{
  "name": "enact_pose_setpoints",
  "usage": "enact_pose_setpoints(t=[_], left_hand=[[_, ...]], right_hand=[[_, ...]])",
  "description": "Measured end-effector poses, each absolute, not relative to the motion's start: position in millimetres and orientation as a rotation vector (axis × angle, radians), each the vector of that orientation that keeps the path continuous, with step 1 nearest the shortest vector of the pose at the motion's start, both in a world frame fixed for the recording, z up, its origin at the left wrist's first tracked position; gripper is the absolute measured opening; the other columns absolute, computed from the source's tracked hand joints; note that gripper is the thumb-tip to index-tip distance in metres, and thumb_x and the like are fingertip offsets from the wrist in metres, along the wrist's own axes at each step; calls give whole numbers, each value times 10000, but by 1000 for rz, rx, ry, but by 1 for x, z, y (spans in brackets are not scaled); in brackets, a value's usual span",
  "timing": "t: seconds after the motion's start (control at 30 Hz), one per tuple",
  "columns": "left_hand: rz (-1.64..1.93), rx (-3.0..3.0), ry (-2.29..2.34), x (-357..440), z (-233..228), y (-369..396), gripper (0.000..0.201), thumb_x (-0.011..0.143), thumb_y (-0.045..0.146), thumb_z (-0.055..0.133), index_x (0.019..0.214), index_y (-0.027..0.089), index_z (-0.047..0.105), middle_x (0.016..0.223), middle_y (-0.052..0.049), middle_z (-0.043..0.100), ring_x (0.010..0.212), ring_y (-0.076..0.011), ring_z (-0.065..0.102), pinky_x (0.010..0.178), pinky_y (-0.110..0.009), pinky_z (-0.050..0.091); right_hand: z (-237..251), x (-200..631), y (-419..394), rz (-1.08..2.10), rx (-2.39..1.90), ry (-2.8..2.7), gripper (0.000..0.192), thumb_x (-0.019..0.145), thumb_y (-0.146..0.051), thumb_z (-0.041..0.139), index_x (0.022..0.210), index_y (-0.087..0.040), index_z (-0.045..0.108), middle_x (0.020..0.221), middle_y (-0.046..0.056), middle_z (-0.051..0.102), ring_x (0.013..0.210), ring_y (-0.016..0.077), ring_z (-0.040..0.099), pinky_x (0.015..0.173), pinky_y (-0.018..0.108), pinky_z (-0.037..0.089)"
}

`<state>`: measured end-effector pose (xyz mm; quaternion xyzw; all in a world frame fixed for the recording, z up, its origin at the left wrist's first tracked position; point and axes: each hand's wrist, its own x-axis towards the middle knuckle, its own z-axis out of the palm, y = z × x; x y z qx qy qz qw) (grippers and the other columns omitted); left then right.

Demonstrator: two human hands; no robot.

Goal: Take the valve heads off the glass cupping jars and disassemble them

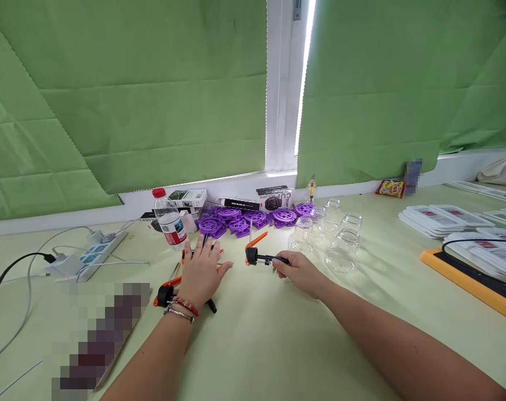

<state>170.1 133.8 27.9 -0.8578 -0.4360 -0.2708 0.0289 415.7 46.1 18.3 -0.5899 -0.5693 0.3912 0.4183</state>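
Note:
My right hand [297, 271] is closed around the black shaft of a small tripod-like stand [252, 256], black with orange legs and a thin metal rod. It is held out to the left, just above or on the tabletop [253, 345]; I cannot tell which. My left hand [202, 270] has its fingers spread, palm down over more black-and-orange stands [165, 296], which it partly hides. Whether the palm presses on them cannot be seen. Several clear glass jars [340, 257] stand just beyond my right hand.
Purple round plastic pieces [238, 225] lie in a row at the back, before small boxes [273, 199]. A red-capped bottle [171, 225] stands left of them. A power strip [96, 253] with cables is at left. White framed cards [482, 250] and an orange-edged board [470, 284] lie right.

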Motion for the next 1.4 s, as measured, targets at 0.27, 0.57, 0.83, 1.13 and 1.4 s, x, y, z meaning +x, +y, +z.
enact_pose_setpoints(t=[0.27,0.57,0.83,1.13,1.4], left_hand=[[-1618,-3505,-1849,210,23,81,565,895,522,332,1356,210,238,788,-20,579,541,-138,569,470,-258,437],[-877,-2749,-1731,151,77,82,564,824,537,456,1292,223,443,971,-82,634,781,-228,603,690,-340,458],[-89,-2076,-2180,39,73,77,824,702,627,468,1319,90,372,1211,-234,511,1100,-424,483,863,-504,368],[59,-1921,-2404,-17,40,62,958,648,645,464,1391,81,248,1233,-253,500,1158,-421,453,901,-521,297],[114,-1903,-2489,-21,45,69,797,658,643,455,1260,128,372,1046,-218,616,1068,-418,523,872,-523,273]], right_hand=[[28,392,29,1280,-1320,-1379,457,854,-578,423,710,-174,582,530,-27,509,561,120,437,589,252,334],[20,394,29,1250,-1398,-1445,418,863,-545,436,708,-175,554,546,-29,496,523,100,362,520,234,291],[19,396,29,1249,-1393,-1491,412,876,-530,427,722,-172,562,559,-23,501,547,105,380,536,239,302],[16,397,30,1256,-1382,-1469,413,875,-535,423,722,-177,561,561,-21,505,560,111,380,547,245,303],[20,397,29,1252,-1398,-1440,402,870,-526,436,711,-176,552,555,-23,496,556,108,365,533,243,287]])
